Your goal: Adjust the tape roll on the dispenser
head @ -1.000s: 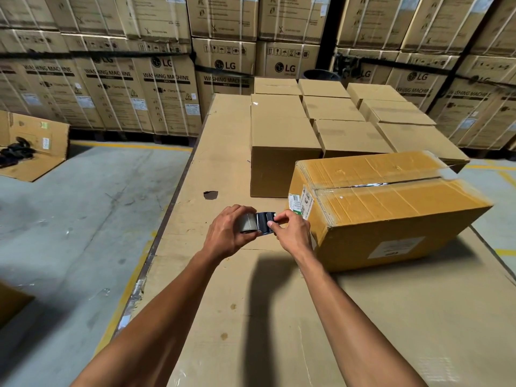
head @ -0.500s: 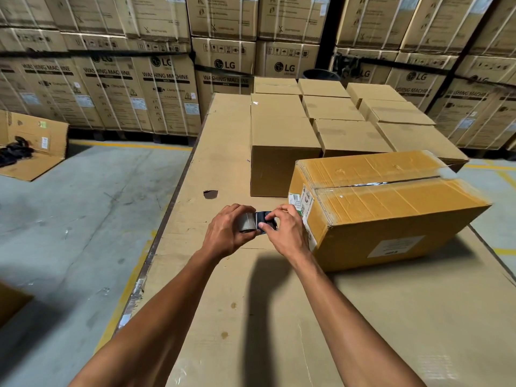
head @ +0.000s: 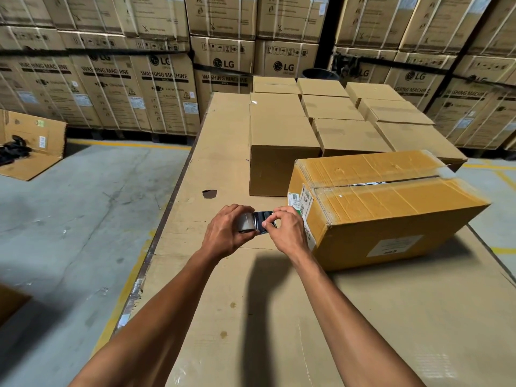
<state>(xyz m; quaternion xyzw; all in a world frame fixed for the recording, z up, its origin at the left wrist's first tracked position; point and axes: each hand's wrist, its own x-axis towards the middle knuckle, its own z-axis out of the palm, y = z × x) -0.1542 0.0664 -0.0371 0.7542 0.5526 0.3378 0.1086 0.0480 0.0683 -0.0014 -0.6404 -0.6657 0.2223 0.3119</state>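
Left hand (head: 227, 236) gripped the tape roll (head: 248, 222), fingers curled round it; right hand (head: 287, 231) pinched its loose end (head: 265, 219); box (head: 391, 208) just beyond the right fingers.

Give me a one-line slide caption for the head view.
Left hand grips tape roll, right hand pinches its end beside taped carton.

warehouse | stacked washing-machine cartons (head: 164, 88) | plain boxes (head: 282, 141) | concrete floor (head: 69, 219), yellow lines
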